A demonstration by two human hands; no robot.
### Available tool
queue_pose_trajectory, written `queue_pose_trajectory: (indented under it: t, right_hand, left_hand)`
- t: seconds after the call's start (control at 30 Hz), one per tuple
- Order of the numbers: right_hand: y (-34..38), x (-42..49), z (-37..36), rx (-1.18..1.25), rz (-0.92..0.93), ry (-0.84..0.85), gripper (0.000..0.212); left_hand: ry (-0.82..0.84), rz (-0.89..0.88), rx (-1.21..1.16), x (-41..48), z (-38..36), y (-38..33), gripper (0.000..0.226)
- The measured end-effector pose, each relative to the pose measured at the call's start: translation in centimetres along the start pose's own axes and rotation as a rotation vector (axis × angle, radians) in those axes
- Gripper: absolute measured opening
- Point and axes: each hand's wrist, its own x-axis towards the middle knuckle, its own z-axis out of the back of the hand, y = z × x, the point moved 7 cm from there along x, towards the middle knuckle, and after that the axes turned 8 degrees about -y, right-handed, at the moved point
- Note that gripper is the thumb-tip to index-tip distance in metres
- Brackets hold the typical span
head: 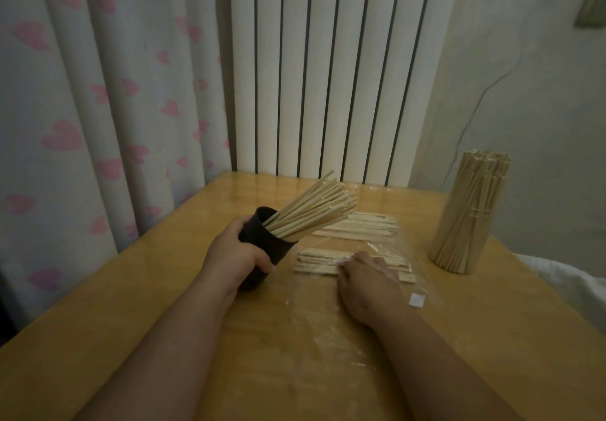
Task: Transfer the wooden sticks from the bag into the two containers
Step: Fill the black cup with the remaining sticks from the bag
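My left hand (234,250) grips a dark cup (265,247), tilted to the right, with a bunch of wooden sticks (314,212) fanning out of its mouth. My right hand (367,281) is inside a clear plastic bag (410,273) lying flat on the table, its fingers curled over a row of loose sticks (318,261). A second row of sticks (360,225) lies in the bag further back. At the right stands a clear container (465,220) packed full of upright sticks.
The wooden table (164,306) fills the lower view. A white radiator (328,69) stands behind it, a curtain with pink hearts (98,109) hangs at the left, and a wall with a thin cable (472,115) is at the right.
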Motion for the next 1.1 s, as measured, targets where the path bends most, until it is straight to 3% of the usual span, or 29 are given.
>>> queue_pose_trajectory:
  t: [0.37, 0.53, 0.63, 0.8, 1.1]
  right_hand:
    - [0.1, -0.1, 1.0, -0.011, -0.021, -0.031, 0.033]
    - [0.4, 0.0, 1.1, 0.14, -0.006, -0.042, 0.022]
    - [0.5, -0.2, 0.9, 0.205, -0.011, 0.021, 0.032]
    - [0.7, -0.4, 0.6, 0.095, 0.013, 0.105, 0.034]
    - [1.6, -1.1, 1.0, -0.127, 0.08, 0.09, 0.028]
  left_hand:
    - [-0.005, -0.013, 0.008, 0.0, 0.0, 0.0, 0.089]
    - [-0.01, -0.013, 0.007, 0.0, 0.1, 0.0, 0.088]
    - [-0.01, -0.018, 0.014, 0.0, 0.1, 0.0, 0.088]
    - [-0.015, -0.016, 0.016, 0.1, 0.1, 0.1, 0.089]
    - [-0.017, -0.021, 0.028, 0.0, 0.0, 0.0, 0.09]
